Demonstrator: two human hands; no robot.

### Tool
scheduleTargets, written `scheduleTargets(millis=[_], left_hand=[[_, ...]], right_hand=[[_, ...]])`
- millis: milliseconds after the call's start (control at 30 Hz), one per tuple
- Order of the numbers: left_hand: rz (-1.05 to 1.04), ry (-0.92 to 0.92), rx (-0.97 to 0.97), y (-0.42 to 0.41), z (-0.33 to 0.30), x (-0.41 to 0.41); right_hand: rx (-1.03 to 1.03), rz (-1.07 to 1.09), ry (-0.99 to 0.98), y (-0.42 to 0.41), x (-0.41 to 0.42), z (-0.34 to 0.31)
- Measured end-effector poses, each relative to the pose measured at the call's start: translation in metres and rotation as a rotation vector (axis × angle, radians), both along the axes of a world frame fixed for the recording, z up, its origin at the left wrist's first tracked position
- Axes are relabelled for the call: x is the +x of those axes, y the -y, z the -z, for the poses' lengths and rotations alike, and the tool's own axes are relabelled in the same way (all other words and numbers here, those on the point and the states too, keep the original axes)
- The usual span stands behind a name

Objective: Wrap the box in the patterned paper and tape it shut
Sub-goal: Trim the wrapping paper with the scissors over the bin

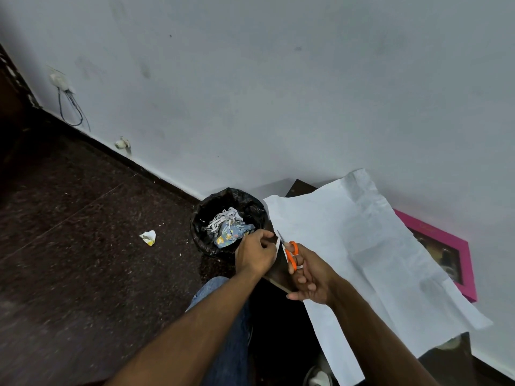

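A large sheet of wrapping paper (pixel 370 246) lies white side up across a dark table, its far end resting against the wall. My right hand (pixel 309 277) grips orange-handled scissors (pixel 289 253), blades pointing at the sheet's left edge. My left hand (pixel 257 253) pinches a narrow strip of paper (pixel 276 242) beside the blades. A pink box (pixel 446 252) with a dark window lid lies to the right, partly hidden under the sheet.
A bin with a black liner (pixel 228 218) holding paper scraps stands on the dark floor by the table's corner. A crumpled scrap (pixel 148 237) lies on the floor to its left. My jeans-clad knee (pixel 214 291) is below the hands. The white wall (pixel 278 93) is behind.
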State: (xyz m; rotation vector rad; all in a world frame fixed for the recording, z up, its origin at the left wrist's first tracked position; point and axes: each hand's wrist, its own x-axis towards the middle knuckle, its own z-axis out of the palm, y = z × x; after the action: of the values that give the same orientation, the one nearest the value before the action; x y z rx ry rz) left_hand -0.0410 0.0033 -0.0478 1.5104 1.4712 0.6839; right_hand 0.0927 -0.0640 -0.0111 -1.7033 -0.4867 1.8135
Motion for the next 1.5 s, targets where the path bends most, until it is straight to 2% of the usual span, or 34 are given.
scheduleTargets(millis=[400,600,1200,1500], left_hand=[[-0.009,0.084,-0.042,-0.001,0.003,0.006],[0.005,0.045,0.044,0.003,0.006,0.005],[0.028,0.011,-0.006,-0.002,0.002,0.001],[0.024,0.056,0.003,-0.003,0.000,-0.002]], right_hand=[[0.016,-0.016,0.021,0.001,-0.002,-0.003],[0.008,-0.015,0.030,-0.001,-0.004,-0.002],[0.030,0.030,0.111,-0.003,-0.009,-0.006],[0.028,0.027,0.110,-0.004,-0.006,-0.005]])
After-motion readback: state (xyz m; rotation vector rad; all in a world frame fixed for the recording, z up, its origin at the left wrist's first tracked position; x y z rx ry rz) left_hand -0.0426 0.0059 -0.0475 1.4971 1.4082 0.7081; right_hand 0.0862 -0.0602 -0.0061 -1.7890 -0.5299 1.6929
